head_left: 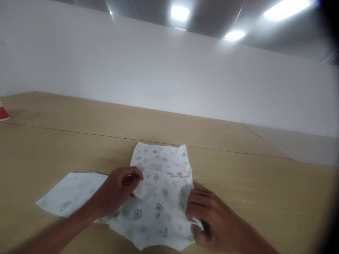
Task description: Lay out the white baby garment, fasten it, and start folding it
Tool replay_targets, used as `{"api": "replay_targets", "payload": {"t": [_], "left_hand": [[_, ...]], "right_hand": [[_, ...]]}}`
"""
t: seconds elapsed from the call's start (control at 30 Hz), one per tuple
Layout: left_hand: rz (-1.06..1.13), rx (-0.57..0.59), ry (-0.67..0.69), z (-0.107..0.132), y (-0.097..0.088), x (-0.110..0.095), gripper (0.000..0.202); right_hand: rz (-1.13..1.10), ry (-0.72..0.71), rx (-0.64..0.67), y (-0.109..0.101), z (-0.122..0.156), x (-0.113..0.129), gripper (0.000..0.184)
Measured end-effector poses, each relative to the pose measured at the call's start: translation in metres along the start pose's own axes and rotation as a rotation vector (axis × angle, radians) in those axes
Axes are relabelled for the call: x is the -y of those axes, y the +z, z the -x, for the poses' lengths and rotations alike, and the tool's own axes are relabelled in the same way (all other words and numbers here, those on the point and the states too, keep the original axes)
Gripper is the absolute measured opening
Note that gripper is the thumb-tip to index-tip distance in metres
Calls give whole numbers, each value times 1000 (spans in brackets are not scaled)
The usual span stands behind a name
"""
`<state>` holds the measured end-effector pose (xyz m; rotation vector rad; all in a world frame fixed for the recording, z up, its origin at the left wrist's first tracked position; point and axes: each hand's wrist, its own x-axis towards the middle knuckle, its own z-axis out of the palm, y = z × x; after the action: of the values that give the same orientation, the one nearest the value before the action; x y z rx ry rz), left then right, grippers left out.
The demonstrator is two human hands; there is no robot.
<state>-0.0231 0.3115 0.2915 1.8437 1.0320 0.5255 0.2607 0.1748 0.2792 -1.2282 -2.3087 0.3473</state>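
Note:
A white cloth (161, 190) printed with small green figures lies partly folded on the wooden table (79, 141). One flat part of it stretches out to the left (71, 192). My left hand (119, 188) pinches a fold of the cloth near its middle, fingers closed. My right hand (209, 217) grips the cloth's right edge, fingers curled round the fabric.
A red object (3, 113) sits at the table's far left edge. A white wall (169, 77) rises behind the table. A seam in the tabletop (267, 141) runs off to the right.

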Motion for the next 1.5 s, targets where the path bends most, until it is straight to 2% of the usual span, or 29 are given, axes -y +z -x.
{"api": "replay_targets", "payload": {"t": [0.1, 0.27, 0.37, 0.53, 0.67, 0.77, 0.87, 1.03, 1.2, 1.33, 1.4, 1.5], "left_hand": [[-119, 8, 25, 2, 0, 2, 16], [-264, -7, 247, 6, 2, 2, 11], [-264, 20, 253, 6, 3, 3, 14], [-275, 49, 292, 6, 6, 9, 24], [-362, 90, 316, 12, 6, 9, 28], [-463, 150, 431, 17, 3, 4, 43], [-532, 198, 585, 18, -1, -2, 55], [-573, 243, 650, 13, -4, -4, 28], [-588, 249, 577, 15, -4, -7, 20], [-620, 171, 674, 17, -5, 1, 26], [-703, 81, 741, 16, -4, 14, 37], [-783, -69, 844, 12, 3, 44, 49]], "right_hand": [[-27, 60, 10, -6, 0, -2, 18], [-16, 68, 109, -16, -2, 3, 25], [-58, 81, 76, -18, 1, 5, 27], [-184, 47, -58, -21, 10, 1, 32], [-214, 117, -37, -25, 8, -3, 29], [-154, 155, -8, -26, 0, -4, 29], [-43, 140, -10, -25, -7, -6, 13], [72, 183, -42, -22, -9, -11, 20], [63, 222, -45, -19, -7, -18, 16], [79, 223, -36, -16, -6, -19, 14], [103, 226, -40, -16, -7, -16, 14], [156, 249, -71, -13, -9, -12, 16]]}}
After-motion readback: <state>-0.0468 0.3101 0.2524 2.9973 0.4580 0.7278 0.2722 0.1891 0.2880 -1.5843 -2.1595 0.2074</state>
